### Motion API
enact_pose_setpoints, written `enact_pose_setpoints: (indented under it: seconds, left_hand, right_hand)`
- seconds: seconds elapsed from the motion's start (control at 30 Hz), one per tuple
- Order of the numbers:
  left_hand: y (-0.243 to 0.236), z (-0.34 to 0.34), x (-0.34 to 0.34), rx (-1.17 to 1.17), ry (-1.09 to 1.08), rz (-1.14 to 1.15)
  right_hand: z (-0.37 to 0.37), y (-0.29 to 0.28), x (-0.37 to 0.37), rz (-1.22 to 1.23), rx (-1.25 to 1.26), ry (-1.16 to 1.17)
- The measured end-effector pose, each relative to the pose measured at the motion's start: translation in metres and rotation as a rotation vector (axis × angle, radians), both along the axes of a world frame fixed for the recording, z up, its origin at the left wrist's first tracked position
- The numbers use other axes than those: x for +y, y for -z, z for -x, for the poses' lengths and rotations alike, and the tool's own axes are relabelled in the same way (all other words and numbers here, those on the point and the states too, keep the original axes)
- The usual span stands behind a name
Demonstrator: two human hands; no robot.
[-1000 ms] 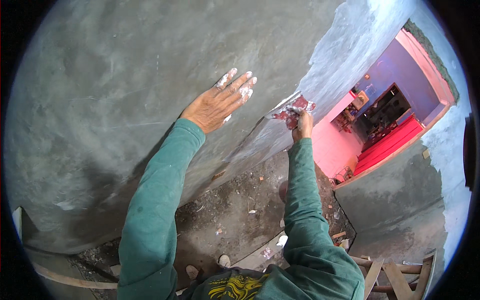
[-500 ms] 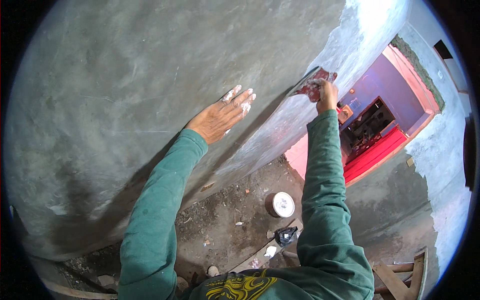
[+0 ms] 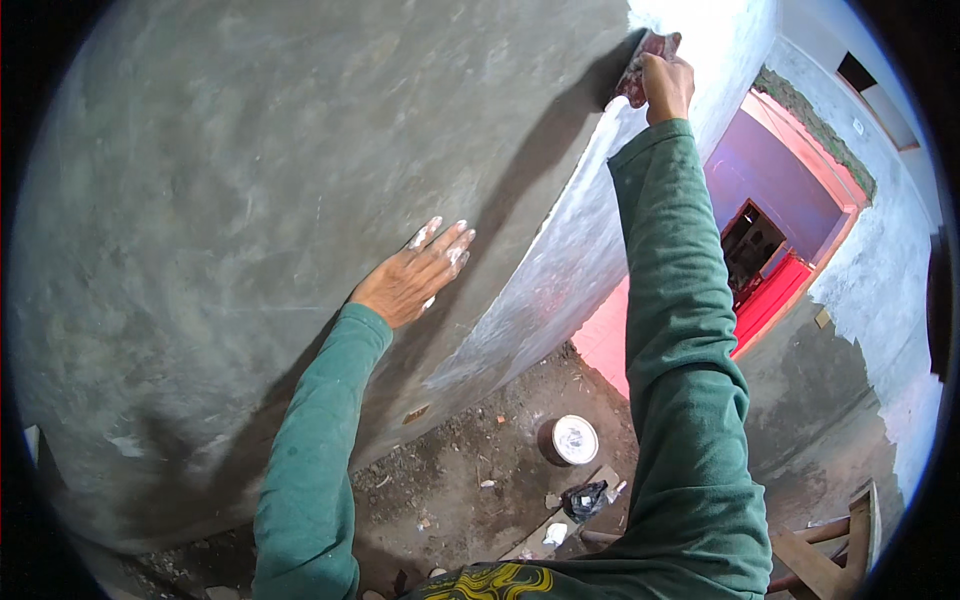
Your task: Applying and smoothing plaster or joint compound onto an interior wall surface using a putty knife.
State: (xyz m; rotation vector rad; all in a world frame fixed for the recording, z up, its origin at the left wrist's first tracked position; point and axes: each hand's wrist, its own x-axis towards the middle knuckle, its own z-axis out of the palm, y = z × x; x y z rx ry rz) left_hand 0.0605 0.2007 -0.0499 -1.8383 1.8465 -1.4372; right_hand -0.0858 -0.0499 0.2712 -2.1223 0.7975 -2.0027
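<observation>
My left hand (image 3: 410,275) lies on the grey plastered wall (image 3: 240,170), fingers extended and white paste on fingertips and knuckles. My right hand (image 3: 668,82) grips a red, paste-smeared trowel or spreader (image 3: 633,75) against the upper wall, at the border of a fresh whitish coat (image 3: 520,305). Below that tool, a white band with an uneven left edge runs down and to the left. Both forearms are in green sleeves.
A white round bucket (image 3: 575,438) and a dark plastic bag (image 3: 584,500) are on the dirt floor below, the bag on a board. At right are a pink-framed doorway (image 3: 820,170) with red fabric (image 3: 768,300), a partly coated side wall (image 3: 870,280) and wooden framing (image 3: 830,555).
My right hand and the tool have swept upward and to the right, with the white band now showing beneath. My left hand has slid lower on the wall, still flat.
</observation>
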Motion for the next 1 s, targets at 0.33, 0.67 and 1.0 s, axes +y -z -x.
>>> enact_pose_setpoints:
  seconds: [0.33,0.67,1.0]
  left_hand:
    - [0.002,0.010,0.003,0.049,-0.021,-0.002]
    - [0.002,0.006,-0.011,0.097,-0.064,0.018]
    - [0.003,0.015,-0.008,0.078,-0.129,0.035]
  right_hand:
    - [0.064,-0.004,-0.026,0.249,0.295,-0.110]
    - [0.068,0.144,-0.056,0.387,0.404,-0.101]
    - [0.077,0.321,-0.022,0.094,0.382,-0.179]
